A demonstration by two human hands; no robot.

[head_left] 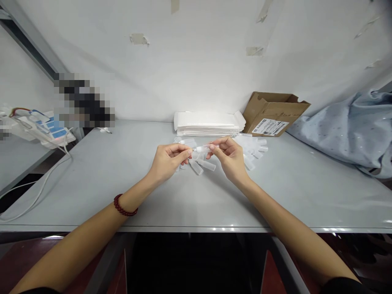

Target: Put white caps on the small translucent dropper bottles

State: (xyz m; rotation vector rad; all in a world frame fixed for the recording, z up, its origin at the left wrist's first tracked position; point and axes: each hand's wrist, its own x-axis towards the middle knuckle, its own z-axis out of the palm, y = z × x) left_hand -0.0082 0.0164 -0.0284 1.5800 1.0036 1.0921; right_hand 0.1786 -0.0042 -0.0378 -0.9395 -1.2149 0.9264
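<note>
Both hands meet above the middle of the grey table. My left hand (170, 160) pinches the left end of a small clear-and-white plastic piece (200, 149). The right end of that piece is between the thumb and fingers of my right hand (229, 157). Below and between the hands lie several translucent plastic pieces (208, 164), partly hidden by my left hand's fingers. A second pile of similar translucent pieces (259, 150) sits just right of my right hand.
Behind the hands is a stack of white packets (211, 121). An open cardboard box (269, 116) stands to its right, with a light blue cloth (346, 126) farther right. A power strip (55, 132) and white cables (50, 173) are at the left. The table's front edge (196, 229) runs below.
</note>
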